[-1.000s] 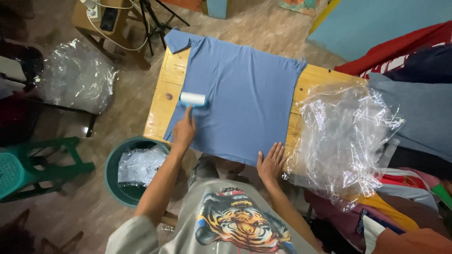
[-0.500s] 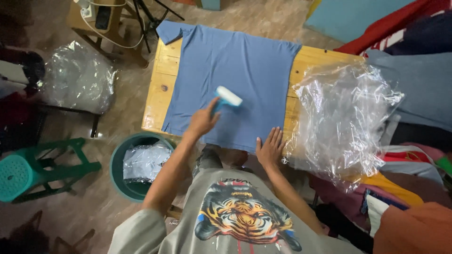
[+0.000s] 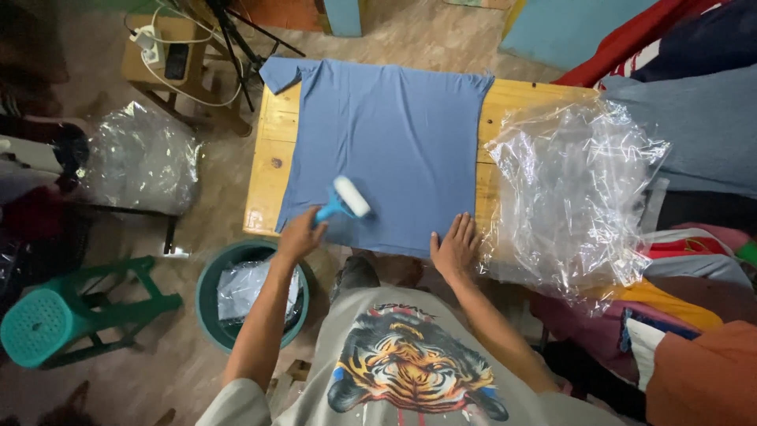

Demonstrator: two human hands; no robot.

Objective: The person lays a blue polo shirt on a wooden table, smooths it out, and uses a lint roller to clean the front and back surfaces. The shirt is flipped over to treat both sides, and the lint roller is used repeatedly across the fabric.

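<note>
Grey short-sleeved T-shirt (image 3: 410, 355) bearing a tiger print.

Lower left of the frame, a green stool (image 3: 43, 325) stands on the floor; just right of it, a round green bin (image 3: 206, 300) holding crumpled plastic. Upper left — a small wooden side table (image 3: 162, 59) with a power strip and cables. Far right, a heap of clothes (image 3: 694, 158) — red, grey, orange.

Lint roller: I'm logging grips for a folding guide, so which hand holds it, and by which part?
The left hand holds the lint roller by its blue handle. The right hand holds nothing; it lies flat on the blue shirt.
</note>
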